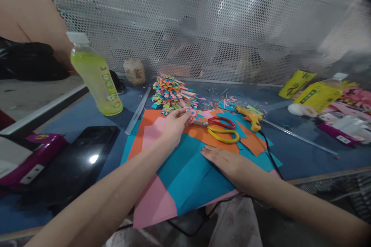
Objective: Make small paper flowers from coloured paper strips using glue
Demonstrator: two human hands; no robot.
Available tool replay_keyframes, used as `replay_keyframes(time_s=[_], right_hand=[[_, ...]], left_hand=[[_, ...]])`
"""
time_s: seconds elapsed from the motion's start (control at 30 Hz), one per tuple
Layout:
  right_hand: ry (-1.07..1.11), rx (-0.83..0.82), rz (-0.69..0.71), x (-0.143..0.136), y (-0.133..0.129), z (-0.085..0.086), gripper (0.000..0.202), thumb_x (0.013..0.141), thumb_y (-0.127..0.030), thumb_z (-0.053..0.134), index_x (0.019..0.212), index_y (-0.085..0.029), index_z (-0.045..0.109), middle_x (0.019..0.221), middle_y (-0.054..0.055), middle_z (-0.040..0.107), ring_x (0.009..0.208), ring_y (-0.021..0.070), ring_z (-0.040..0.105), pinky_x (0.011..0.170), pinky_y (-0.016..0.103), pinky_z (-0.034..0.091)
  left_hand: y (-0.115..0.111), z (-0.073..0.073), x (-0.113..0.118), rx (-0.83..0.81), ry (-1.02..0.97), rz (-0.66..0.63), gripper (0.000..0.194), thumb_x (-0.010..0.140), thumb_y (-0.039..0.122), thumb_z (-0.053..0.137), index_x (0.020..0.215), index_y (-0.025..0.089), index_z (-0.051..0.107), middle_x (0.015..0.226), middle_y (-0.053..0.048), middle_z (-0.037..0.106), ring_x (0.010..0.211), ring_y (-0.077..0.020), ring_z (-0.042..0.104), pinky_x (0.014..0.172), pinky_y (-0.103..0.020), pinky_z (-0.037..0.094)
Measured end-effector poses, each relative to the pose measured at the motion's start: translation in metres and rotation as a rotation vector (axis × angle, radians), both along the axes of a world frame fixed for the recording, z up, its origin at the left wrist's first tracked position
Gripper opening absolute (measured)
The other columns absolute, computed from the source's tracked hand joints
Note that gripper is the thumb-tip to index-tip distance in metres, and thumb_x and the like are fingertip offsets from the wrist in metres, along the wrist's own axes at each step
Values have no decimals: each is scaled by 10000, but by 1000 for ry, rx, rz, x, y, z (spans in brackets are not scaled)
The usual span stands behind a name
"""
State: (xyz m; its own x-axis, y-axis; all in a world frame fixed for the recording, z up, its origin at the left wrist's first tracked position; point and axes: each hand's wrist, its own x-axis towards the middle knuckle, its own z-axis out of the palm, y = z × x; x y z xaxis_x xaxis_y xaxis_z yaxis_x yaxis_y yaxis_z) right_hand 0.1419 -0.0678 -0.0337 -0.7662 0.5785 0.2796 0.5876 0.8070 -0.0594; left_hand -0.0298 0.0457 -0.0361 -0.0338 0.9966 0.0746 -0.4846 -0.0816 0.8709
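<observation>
My left hand (pixel 174 123) is closed in a pinch around a small curled pink and blue paper piece (pixel 193 112). Scissors (pixel 222 130) with one red and one yellow handle lie just right of those fingers. Flat on a large blue paper sheet (pixel 181 173) rests my right hand (pixel 224 160), fingers stretched out and holding nothing. Orange paper (pixel 199 133) and pink paper (pixel 155 204) overlap the blue sheet. Behind my left hand stands a bundle of multicoloured fringed paper strips (pixel 171 92).
A yellow glue gun (pixel 251 117) trails a black cord on the right. Clear sticks (pixel 138 111) lie at left, near a green drink bottle (pixel 97 79) and a black phone (pixel 87 154). Paper scraps (pixel 226 102) litter the back, before a perforated metal panel (pixel 185 19).
</observation>
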Motion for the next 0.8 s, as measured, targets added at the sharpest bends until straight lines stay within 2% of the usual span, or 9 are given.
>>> replay_keyframes(time_s=[0.13,0.27,0.5,0.63,0.8], right_hand=[[-53,144,78,2,-8,5,360,841,-68,321,1137,-13,520,1128,182,581,1085,232,528,886,345,481],[-82,268,154,3,-12,9,320,862,-94,321,1036,-51,586,1020,144,643,965,225,596,817,329,515],[-141,212,146,-3,2,15,266,872,-115,333,923,-138,593,854,107,631,832,166,578,747,300,486],[-166,213,153,-7,8,16,221,863,-111,356,867,-116,577,754,87,582,724,157,535,661,277,460],[-129,221,170,-7,7,16,253,872,-101,315,863,-91,567,732,92,563,716,159,521,647,271,446]], left_hand=[[0,-2,0,7,21,7,173,535,207,717,641,139,598,593,8,585,563,-90,545,622,-247,464],[0,-2,0,10,42,7,169,538,212,713,646,144,603,611,5,592,578,-94,547,635,-253,468],[0,-2,0,15,92,8,201,515,223,728,649,139,604,610,4,586,572,-96,539,639,-262,464],[0,-2,0,27,113,7,211,522,231,719,665,133,599,626,5,586,583,-95,544,622,-250,457],[-2,1,1,27,155,17,174,550,206,691,668,130,587,596,14,572,555,-96,541,584,-238,445]])
